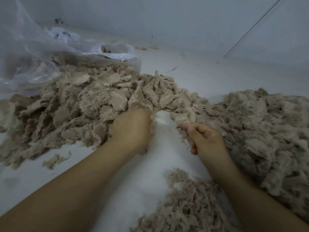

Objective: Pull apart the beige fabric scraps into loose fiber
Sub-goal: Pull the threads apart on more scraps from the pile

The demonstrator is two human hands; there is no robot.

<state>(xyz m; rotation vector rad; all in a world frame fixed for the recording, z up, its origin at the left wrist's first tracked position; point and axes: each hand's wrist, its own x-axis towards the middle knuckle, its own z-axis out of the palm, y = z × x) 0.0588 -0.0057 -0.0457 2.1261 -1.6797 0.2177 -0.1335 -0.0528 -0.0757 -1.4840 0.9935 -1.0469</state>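
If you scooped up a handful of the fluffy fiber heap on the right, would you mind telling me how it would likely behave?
The fiber heap looks wispy and airy, so it is probably very light and limp. Its loose strands suggest a handful would shed tufts, like those lying on the white floor.

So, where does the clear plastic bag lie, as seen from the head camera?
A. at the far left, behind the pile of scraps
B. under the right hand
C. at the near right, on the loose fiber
A: the clear plastic bag lies at the far left, behind the pile of scraps.
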